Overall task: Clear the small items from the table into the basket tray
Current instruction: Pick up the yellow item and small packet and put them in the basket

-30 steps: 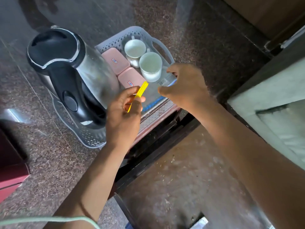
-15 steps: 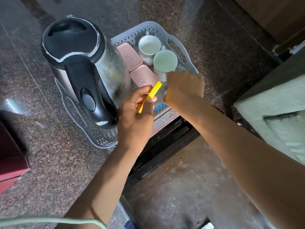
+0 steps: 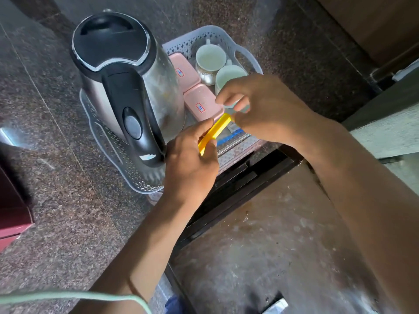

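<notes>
A grey perforated basket tray (image 3: 199, 38) stands on the dark granite table. It holds a steel and black electric kettle (image 3: 127, 87), two pink lidded boxes (image 3: 203, 103) and two white cups (image 3: 210, 57). My left hand (image 3: 190, 164) pinches the lower end of a thin yellow packet (image 3: 215, 131) over the tray's near edge. My right hand (image 3: 267, 107) hovers over the tray with its fingers curled at the packet's upper end. Whether it grips the packet or anything else is hidden. A blue-edged item (image 3: 231, 135) lies in the tray under the hands.
The table's edge (image 3: 238, 184) runs diagonally just below the tray, with a worn brown floor (image 3: 272, 234) beneath. A dark red box (image 3: 13, 214) sits at the far left. A pale slab (image 3: 390, 130) is on the right. A light green cord (image 3: 68, 296) crosses the bottom.
My right hand has come back from deep in the tray to the packet's upper end. My left hand keeps the yellow packet. The view has shifted closer to the tray.
</notes>
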Available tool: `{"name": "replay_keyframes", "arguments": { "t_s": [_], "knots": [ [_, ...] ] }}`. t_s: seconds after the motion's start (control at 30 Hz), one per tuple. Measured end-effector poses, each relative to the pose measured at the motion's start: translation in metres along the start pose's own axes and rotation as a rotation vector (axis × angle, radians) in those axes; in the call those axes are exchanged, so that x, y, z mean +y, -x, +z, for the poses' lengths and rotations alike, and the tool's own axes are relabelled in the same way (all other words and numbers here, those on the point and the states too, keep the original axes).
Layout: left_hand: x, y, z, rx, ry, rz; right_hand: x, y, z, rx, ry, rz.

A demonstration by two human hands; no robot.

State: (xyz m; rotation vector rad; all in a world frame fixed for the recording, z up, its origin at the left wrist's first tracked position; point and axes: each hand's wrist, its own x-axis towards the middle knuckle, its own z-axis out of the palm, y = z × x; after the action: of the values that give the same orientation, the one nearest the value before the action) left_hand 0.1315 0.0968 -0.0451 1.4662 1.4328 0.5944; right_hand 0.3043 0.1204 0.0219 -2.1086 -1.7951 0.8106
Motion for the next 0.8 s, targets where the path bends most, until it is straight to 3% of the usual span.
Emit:
{"name": "replay_keyframes", "arguments": {
  "t_s": [0.13,0.37,0.6,0.8],
  "knots": [
    [0.008,0.009,-0.006,0.055,-0.188,0.063,-0.004,-0.001,0.004,-0.073,0.17,-0.153],
    [0.009,0.011,-0.008,0.006,-0.289,0.056,-0.009,0.002,0.021,-0.042,0.327,-0.216],
    [-0.009,0.031,-0.01,0.033,-0.431,0.123,-0.004,-0.002,0.023,-0.039,0.402,-0.107],
    [-0.021,0.042,-0.019,0.047,-0.69,0.288,-0.002,-0.01,0.04,-0.028,0.433,-0.017]
  ]
}}
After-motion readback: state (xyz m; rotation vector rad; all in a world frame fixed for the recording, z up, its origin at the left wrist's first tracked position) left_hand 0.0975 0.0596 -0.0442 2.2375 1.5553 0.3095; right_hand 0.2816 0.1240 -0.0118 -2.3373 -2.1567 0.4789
